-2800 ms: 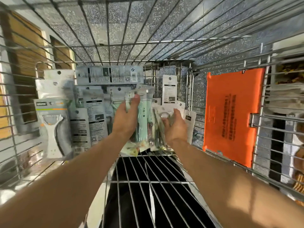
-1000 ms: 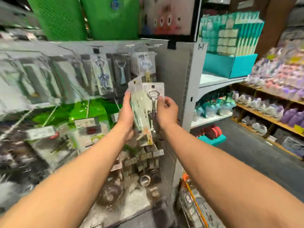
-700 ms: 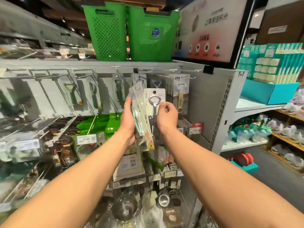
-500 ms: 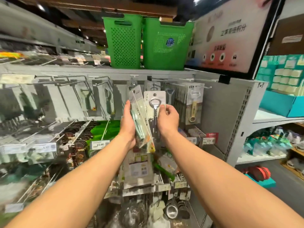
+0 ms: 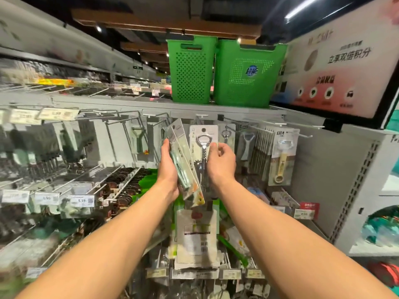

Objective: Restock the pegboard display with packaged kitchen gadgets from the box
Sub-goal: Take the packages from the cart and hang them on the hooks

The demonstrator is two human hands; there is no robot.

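Left hand (image 5: 167,169) grips mint packs (image 5: 185,160); right hand (image 5: 222,162) holds corkscrew card (image 5: 203,137)

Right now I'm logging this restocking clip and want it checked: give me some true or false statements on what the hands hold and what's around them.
1. The right hand holds a carded corkscrew opener. True.
2. The left hand is empty. False: its grip is on a stack of mint-green packs.
3. Two green baskets stand on top of the display. True.
4. The opener already hangs on a peg. False: it is in the hand.
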